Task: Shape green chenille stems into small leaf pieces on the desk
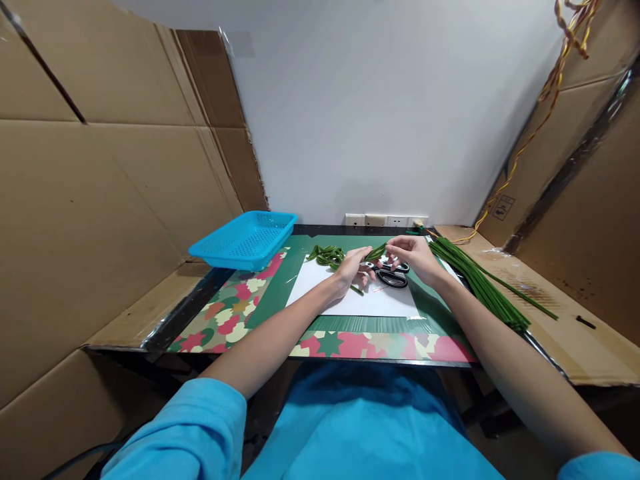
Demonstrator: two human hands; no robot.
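Note:
My left hand (354,268) and my right hand (411,256) meet over a white sheet (327,300). Between them is a leaf-like piece of bent green pipe cleaner (376,253); the left fingers wrap its near end and the right fingertips pinch its far tip. Black-handled scissors (393,277) lie on the sheet just under the right hand, their blades partly hidden. Left of the hands rests a small pile of looped green pipe cleaners (326,256). A short green offcut (357,290) lies below the left fingers.
A bundle of long straight green pipe cleaners (483,287) lies right of the sheet. At the back left stands a blue perforated basket (245,243). Cardboard walls (115,133) flank the table. Yellow twisted wire (530,140) hangs at right, near wall sockets (387,221).

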